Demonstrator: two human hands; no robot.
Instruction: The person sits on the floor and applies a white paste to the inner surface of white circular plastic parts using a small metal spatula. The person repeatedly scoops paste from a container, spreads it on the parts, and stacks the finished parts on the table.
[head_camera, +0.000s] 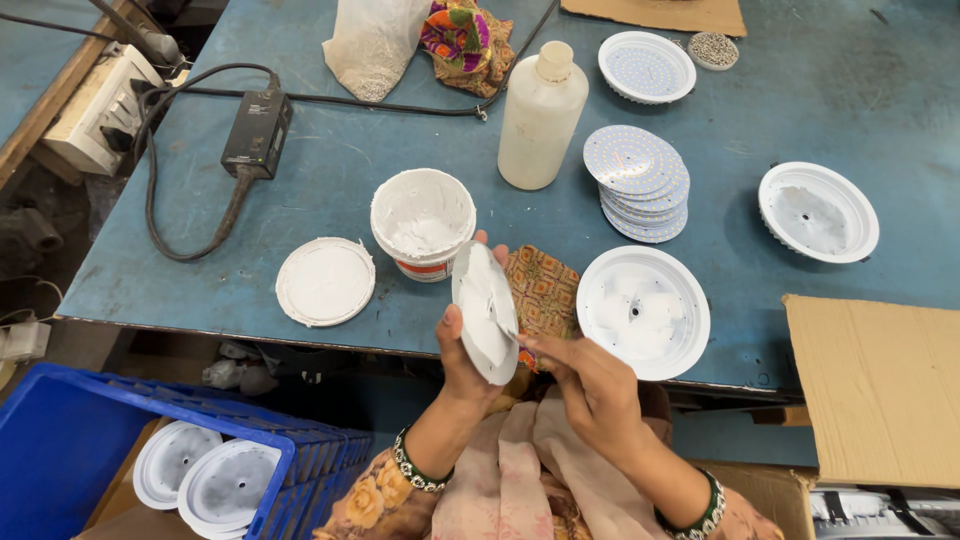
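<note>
My left hand (462, 362) grips a round white disc (484, 311) on edge, its face smeared with white paste. My right hand (592, 385) pinches a thin tool against the disc's face; the tool itself is hard to make out. Just beyond the disc stands an open white tub of paste (423, 221), its lid (325, 281) lying to the left. A patterned cloth (545, 292) lies behind the disc. Beside it on the right rests a white round lamp housing (644, 311).
A stack of round LED boards (639, 182), a white plastic bottle (541, 117), another housing (818, 211) and a fitted lamp (646, 66) sit on the blue table (300, 180). A blue crate (60, 440) holds housings at lower left. A cardboard box (880, 385) is at right.
</note>
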